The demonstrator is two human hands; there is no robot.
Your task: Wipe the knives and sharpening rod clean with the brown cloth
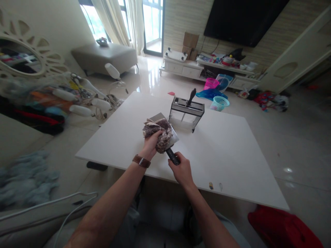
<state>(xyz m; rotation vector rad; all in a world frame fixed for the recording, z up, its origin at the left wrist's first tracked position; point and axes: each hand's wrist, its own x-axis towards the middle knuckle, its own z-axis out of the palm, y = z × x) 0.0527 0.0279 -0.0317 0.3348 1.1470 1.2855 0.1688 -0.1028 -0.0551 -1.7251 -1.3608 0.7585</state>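
My right hand (181, 168) is wrapped round the black handle of a cleaver (174, 135), whose broad metal blade points away over the table. Against that blade my left hand (152, 142) presses a bunched brown-and-cream patterned cloth (164, 137). The cloth hides the middle of the blade; a flat grey corner shows beyond it. Just past the blade, a clear-sided knife block (184, 119) with a dark frame stands upright on the white table (219, 151). One black knife handle (191, 96) sticks up from its top.
Two small flat items (211, 186) lie at the table's near edge. A small red piece (171, 93) is at its far edge. Beyond stand a light-blue basket (219, 102) and a pink basket (211, 83). A lamp with white shades (81, 110) is to the left, a red object (281, 227) at lower right.
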